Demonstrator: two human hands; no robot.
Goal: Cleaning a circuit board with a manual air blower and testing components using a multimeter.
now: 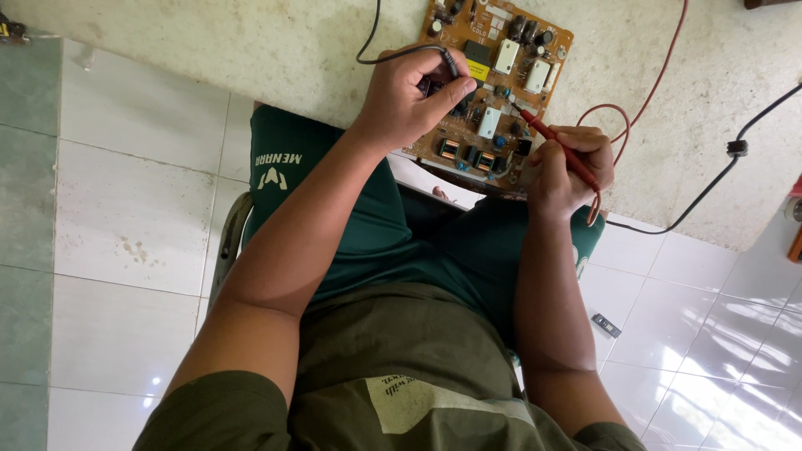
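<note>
Left hand [409, 96] is pinching the black probe [449, 60] down on the circuit board [494, 83], which sits right under its fingers. Just beside it, right hand [568, 167] grips the red probe [555, 142], tip touching the board.

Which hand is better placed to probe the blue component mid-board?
Right, probably. The right hand holds the red probe with its tip beside that blue component. The left hand pins the black probe higher on the circuit board.
</note>
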